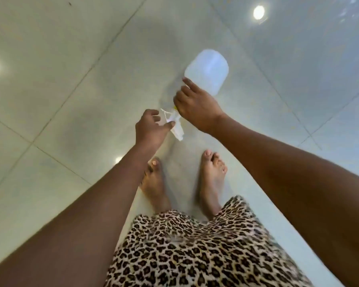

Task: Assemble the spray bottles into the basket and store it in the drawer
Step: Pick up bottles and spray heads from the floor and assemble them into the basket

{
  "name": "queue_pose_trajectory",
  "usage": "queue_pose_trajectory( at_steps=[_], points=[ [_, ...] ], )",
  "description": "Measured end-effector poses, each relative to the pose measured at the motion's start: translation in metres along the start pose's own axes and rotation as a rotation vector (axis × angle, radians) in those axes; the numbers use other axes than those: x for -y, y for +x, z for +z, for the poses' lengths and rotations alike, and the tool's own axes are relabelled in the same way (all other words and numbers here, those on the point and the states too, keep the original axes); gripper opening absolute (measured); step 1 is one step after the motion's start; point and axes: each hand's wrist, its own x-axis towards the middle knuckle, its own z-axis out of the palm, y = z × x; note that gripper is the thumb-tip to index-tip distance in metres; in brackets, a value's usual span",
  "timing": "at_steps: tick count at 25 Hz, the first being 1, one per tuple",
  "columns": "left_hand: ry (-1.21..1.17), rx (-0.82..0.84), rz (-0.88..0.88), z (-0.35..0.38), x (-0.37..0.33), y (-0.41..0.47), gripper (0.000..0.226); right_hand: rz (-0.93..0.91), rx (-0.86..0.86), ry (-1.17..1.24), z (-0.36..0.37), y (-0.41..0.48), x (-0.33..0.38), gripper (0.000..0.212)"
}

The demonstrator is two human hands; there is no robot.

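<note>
A translucent white spray bottle [207,70] is held out over the tiled floor, its base pointing away from me. My right hand [195,106] grips it at the neck, index finger stretched along the shoulder. The white trigger spray head [175,124] sits at the near end of the bottle, with a small yellow part showing at the neck. My left hand [150,126] pinches that spray head between thumb and fingers. No basket or drawer is in view.
Glossy pale floor tiles [71,79] with grey grout lines fill the view and reflect ceiling lights. My two bare feet [211,179] stand below the hands, above a leopard-print garment [184,245].
</note>
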Motion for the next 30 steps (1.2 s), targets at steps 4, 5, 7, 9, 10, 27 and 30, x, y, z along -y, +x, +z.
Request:
queue_pose_trajectory(
  at_steps=[4, 5, 7, 9, 10, 27, 30],
  points=[
    [-0.213, -0.008, 0.056, -0.047, -0.056, -0.064, 0.025, 0.380, -0.139, 0.430, -0.082, -0.029, -0.030, 0.020],
    [-0.229, -0.001, 0.092, -0.058, -0.072, -0.083, 0.016, 0.458, -0.149, 0.548, -0.106, -0.039, -0.038, 0.022],
    [-0.201, -0.051, 0.191, -0.081, -0.107, -0.124, 0.012, 0.573, -0.060, 0.790, -0.165, -0.059, -0.054, 0.035],
    [-0.143, -0.136, 0.329, -0.108, -0.146, -0.170, 0.014, 0.651, -0.058, 0.911, -0.226, -0.082, -0.069, 0.038],
    [-0.121, -0.163, 0.405, -0.122, -0.166, -0.193, 0.015, 0.679, -0.089, 0.950, -0.256, -0.092, -0.076, 0.039],
    [0.244, 0.228, 1.023, -0.174, -0.228, -0.582, 0.051, 1.413, -0.940, 1.119, -0.584, -0.388, -0.024, 0.029],
    [0.341, 0.359, 1.136, -0.129, -0.221, -0.637, 0.060, 1.538, -1.071, 1.113, -0.600, -0.462, 0.016, 0.032]
  ],
)
